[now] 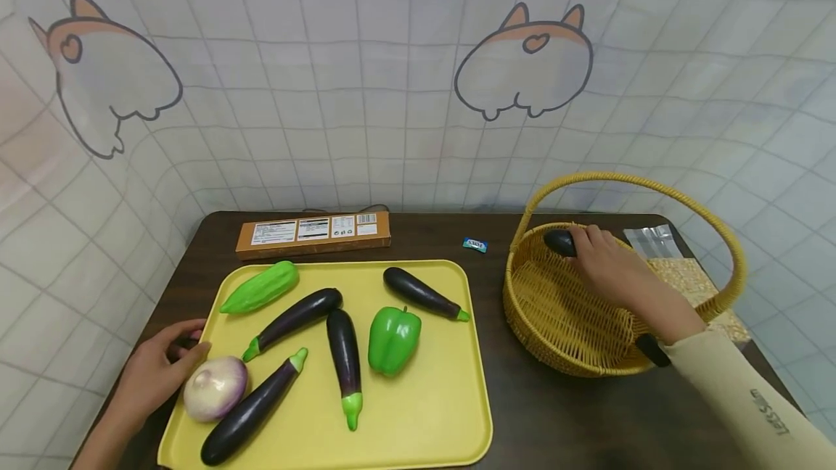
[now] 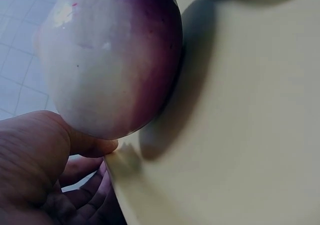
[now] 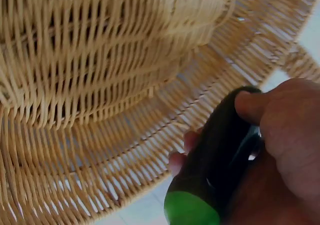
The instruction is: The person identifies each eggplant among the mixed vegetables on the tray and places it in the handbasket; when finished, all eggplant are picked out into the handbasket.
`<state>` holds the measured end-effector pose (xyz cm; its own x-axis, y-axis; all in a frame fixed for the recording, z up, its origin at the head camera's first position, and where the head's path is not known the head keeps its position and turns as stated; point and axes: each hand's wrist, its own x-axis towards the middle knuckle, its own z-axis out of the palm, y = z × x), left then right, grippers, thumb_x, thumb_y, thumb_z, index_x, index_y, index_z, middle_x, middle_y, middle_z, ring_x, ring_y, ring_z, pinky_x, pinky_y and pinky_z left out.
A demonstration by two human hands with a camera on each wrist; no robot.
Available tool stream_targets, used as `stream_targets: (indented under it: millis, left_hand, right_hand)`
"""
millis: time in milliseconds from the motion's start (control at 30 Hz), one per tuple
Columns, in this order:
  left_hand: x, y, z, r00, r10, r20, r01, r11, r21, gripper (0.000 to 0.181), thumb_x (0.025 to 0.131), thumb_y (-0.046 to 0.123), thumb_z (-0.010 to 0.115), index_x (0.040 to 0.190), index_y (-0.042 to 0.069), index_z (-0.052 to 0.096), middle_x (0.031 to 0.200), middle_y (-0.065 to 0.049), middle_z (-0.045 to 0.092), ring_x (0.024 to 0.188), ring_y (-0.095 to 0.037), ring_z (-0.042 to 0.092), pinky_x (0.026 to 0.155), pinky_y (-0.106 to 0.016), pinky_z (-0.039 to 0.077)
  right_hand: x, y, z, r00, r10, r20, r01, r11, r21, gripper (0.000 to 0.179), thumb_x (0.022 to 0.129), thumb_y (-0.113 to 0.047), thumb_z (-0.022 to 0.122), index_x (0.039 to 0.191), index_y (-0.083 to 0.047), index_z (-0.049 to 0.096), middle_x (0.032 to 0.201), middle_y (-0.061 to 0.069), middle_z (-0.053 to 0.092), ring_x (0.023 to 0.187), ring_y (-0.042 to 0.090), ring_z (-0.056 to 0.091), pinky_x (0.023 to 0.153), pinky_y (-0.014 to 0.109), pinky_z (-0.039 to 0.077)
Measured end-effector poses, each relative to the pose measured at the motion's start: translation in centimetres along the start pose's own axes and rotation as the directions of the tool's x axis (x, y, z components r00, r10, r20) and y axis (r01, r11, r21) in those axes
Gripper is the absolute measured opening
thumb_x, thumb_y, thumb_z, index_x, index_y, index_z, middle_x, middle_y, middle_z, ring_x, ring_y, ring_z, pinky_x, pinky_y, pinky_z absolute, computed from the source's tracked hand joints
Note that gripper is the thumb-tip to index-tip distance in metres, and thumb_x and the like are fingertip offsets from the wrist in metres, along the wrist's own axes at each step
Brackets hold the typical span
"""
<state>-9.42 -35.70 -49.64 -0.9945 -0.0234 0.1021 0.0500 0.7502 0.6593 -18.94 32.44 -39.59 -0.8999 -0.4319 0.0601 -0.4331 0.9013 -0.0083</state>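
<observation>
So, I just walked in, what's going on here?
A person is handling vegetables with both hands. The right hand holds a dark eggplant over the yellow wicker basket. The left hand grips the edge of the yellow tray, right beside a purple-and-white onion. On the tray with the onion lie four more eggplants, a green pepper and a long green vegetable.

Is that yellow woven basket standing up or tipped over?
Upright. The round yellow woven basket stands on the dark brown table, its opening facing up and its arched handle rising above the rim.
</observation>
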Motion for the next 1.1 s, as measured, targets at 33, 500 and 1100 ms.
stream_targets:
  millis: [33,500,1100]
  left_hand:
    - [0.0,0.0,0.0,1.0,0.0,-0.001,0.0,1.0,0.0,0.042,0.1,0.018,0.076,0.134,-0.004,0.066,0.108,-0.015,0.069,0.076,-0.004,0.059,0.062,-0.026,0.047]
    - [0.2,0.8,-0.1,1.0,0.0,0.006,0.0,1.0,-0.017,0.041,0.101,0.018,0.075,0.134,-0.004,0.065,0.114,-0.018,0.067,0.076,-0.006,0.059,0.062,-0.026,0.047]
    - [0.1,0.1,-0.2,1.0,-0.014,0.016,0.014,1.0,-0.002,0.043,0.102,0.019,0.074,0.136,-0.005,0.064,0.114,-0.017,0.066,0.076,-0.007,0.058,0.062,-0.027,0.047]
  right_hand:
    - [0.3,0.2,0.1,1.0,0.004,0.019,-0.004,1.0,-0.01,0.053,0.104,-0.01,0.068,0.142,0.015,0.039,0.118,0.034,0.051,0.099,0.046,0.058,0.077,0.056,0.051]
    - [0.9,1.4,2.4,0.989,0.086,0.123,-0.072,0.99,-0.119,0.053,0.099,-0.014,0.076,0.131,0.017,0.048,0.117,0.038,0.053,0.107,0.054,0.055,0.085,0.061,0.049]
    - [0.9,0.6,0.7,0.989,0.131,0.064,-0.124,0.986,-0.109,0.068,0.101,-0.032,0.076,0.148,0.003,0.041,0.133,0.033,0.051,0.118,0.053,0.053,0.086,0.063,0.049]
